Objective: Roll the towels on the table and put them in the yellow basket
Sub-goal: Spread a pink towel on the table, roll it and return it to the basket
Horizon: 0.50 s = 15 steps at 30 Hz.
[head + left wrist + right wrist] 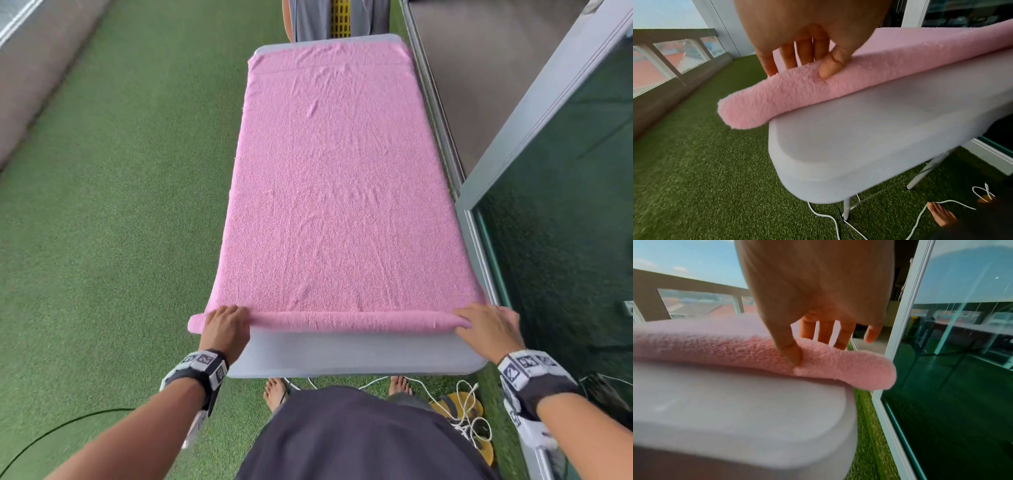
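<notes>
A pink towel [335, 192] lies spread flat over nearly the whole white table [342, 353]. Its near edge is rolled into a thin roll [349, 320] whose ends stick out past both table sides. My left hand [233, 313] grips the roll's left end [760, 104], thumb on the near side, fingers [803, 53] over the top. My right hand [472, 317] holds the right end [859, 369] the same way, thumb pressed in, fingers [826, 332] draped over the far side. A slice of the yellow basket [340, 17] shows beyond the table's far end.
A glass sliding door and its frame [565, 205] run close along the table's right side. Green artificial turf [120, 205] lies on the left, with a low parapet wall. White cords [455, 404] and yellow sandals lie by my bare feet. Grey cloth hangs beside the basket.
</notes>
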Motion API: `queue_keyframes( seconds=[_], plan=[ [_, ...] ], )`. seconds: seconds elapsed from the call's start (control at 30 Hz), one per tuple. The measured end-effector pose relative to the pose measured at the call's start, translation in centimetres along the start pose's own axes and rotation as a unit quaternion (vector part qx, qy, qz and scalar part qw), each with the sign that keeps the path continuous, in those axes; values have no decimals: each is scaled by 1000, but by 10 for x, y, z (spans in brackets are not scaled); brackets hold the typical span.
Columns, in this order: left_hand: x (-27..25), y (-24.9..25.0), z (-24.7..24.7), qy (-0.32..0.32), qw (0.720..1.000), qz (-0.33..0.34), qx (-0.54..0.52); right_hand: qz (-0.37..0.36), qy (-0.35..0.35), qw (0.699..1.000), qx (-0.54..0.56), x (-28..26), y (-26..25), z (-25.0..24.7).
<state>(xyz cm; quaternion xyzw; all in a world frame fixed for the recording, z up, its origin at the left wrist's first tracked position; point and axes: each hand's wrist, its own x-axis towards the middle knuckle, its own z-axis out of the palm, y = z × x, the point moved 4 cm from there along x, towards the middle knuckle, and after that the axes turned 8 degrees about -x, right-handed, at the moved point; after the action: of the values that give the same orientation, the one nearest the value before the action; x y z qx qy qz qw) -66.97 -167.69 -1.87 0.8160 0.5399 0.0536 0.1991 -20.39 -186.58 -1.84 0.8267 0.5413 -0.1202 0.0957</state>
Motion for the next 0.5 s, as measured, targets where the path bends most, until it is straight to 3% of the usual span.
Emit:
queue_keyframes(
  seconds=[0.1, 0.23, 0.33, 0.5],
  plan=[
    [8, -3, 2, 29, 999, -14, -33, 14, 41, 998, 42, 10, -2, -8],
    [-18, -2, 27, -19, 1000, 14, -20, -26, -38, 998, 36, -16, -17, 25],
    [-32, 6, 27, -32, 999, -11, 1, 3, 8, 1000, 20, -29, -17, 22],
    [-22, 7, 23, -11, 1000, -10, 27, 14, 19, 1000, -13, -12, -24, 4]
  ],
)
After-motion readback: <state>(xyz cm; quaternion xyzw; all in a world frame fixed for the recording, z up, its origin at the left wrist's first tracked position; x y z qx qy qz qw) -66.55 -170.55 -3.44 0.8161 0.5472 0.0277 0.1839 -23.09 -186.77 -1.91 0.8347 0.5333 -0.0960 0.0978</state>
